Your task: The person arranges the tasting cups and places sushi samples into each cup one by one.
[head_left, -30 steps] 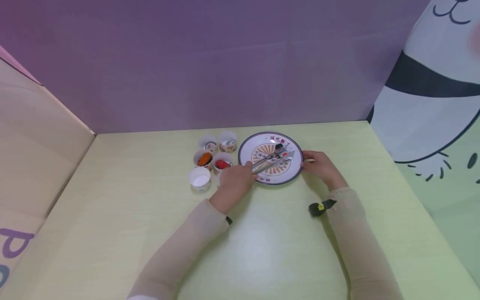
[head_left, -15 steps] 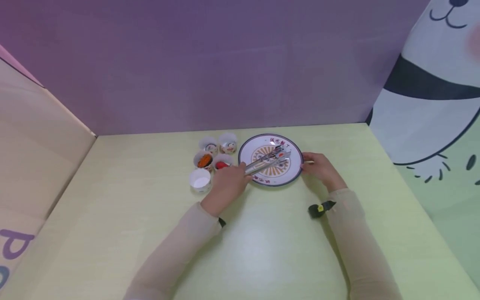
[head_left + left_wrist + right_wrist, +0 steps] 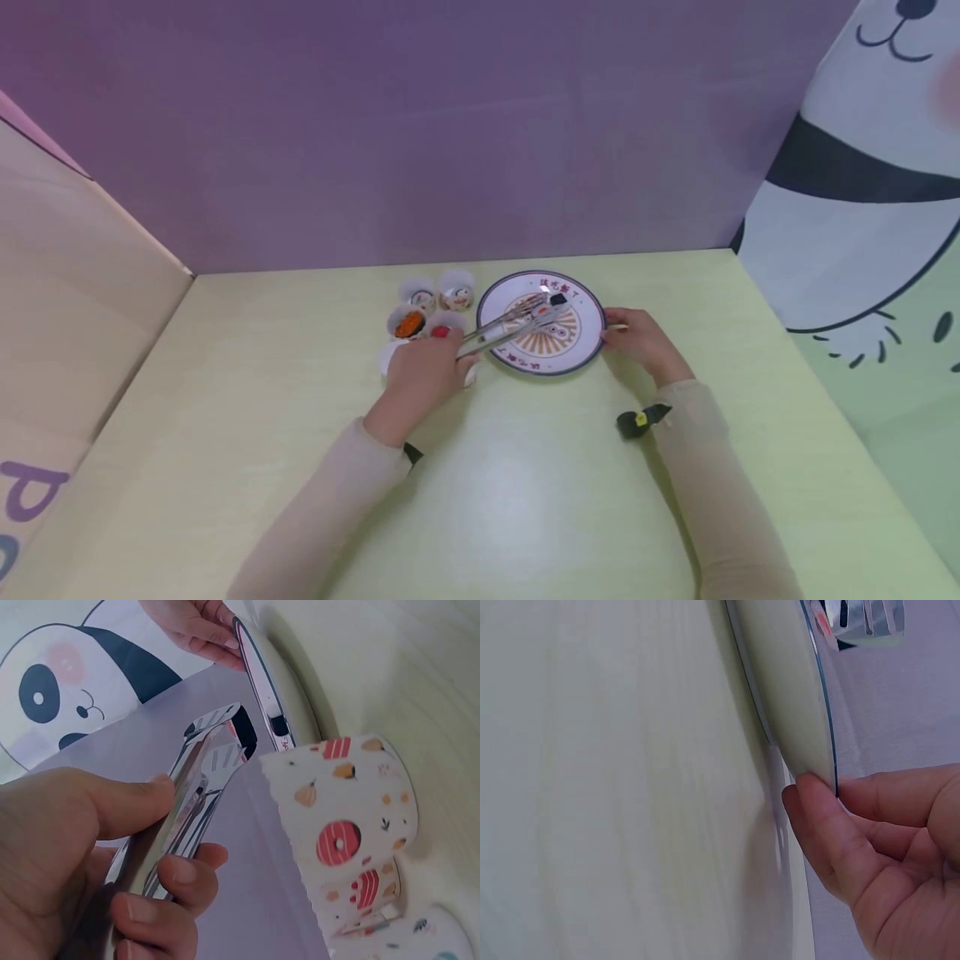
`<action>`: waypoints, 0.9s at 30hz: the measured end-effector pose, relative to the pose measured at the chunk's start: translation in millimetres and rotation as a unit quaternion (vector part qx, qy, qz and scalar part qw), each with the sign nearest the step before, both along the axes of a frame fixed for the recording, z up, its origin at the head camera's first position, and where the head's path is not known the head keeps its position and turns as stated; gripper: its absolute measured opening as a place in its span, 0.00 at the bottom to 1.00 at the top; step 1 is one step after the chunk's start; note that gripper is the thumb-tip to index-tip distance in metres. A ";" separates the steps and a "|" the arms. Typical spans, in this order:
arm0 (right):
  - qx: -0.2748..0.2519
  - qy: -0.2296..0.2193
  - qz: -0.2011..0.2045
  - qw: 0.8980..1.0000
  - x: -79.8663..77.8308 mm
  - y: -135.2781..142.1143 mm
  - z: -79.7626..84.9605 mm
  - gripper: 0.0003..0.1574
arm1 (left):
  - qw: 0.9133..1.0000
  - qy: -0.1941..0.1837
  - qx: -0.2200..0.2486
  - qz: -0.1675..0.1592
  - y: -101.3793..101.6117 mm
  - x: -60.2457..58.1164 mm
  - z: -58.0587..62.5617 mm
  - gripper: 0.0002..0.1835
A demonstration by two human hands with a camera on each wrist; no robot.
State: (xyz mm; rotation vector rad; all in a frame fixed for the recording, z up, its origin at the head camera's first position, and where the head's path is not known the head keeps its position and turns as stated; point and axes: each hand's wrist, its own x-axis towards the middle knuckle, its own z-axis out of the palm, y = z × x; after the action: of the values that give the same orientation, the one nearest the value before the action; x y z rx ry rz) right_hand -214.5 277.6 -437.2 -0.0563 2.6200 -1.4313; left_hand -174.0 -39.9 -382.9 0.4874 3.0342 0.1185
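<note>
My left hand point(image 3: 427, 367) grips metal tongs point(image 3: 506, 327), fingers and thumb wrapped round the arms. Between the tong tips, over the plate in the head view, is a small piece of sushi point(image 3: 557, 299), white with a black band and a reddish middle. In the left wrist view the dark-edged piece point(image 3: 244, 729) shows at the slotted tips. My right hand point(image 3: 637, 337) pinches the right rim of the round white plate point(image 3: 517, 360), thumb on one face and fingers under the other. The plate has a blue edge, red lettering and a sunburst print.
Several patterned paper cups stand left of the plate, one holding an orange-topped sushi point(image 3: 410, 323), another a red-topped piece point(image 3: 441, 331). My left hand partly covers the front white cup point(image 3: 386, 357). A purple wall point(image 3: 480, 133) rises behind the table point(image 3: 495, 500).
My left hand has drawn the tongs leftward and toward me, with the sushi piece moving left between their tips. The right hand stays at the plate's rim.
</note>
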 end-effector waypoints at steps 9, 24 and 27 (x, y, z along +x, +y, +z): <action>-0.010 0.004 0.010 1.000 1.4 2.7 0.4 0.29 | 0.999 0.032 0.015 -0.013 -23.0 10.0 4.4 0.19; 0.001 0.006 0.013 1.000 3.4 -0.1 5.1 0.29 | 1.000 0.015 0.023 -0.004 -64.4 11.7 14.8 0.24; 0.003 -0.001 0.013 1.000 3.8 -0.7 5.9 0.30 | 0.999 0.021 0.025 -0.017 -74.2 10.7 15.9 0.24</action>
State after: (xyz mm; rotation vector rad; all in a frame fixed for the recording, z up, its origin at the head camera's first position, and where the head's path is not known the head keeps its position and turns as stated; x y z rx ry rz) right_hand -210.7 276.9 -431.3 -0.0861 2.6120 -1.4140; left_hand -163.3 -114.1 -367.1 0.5520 3.0695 0.1847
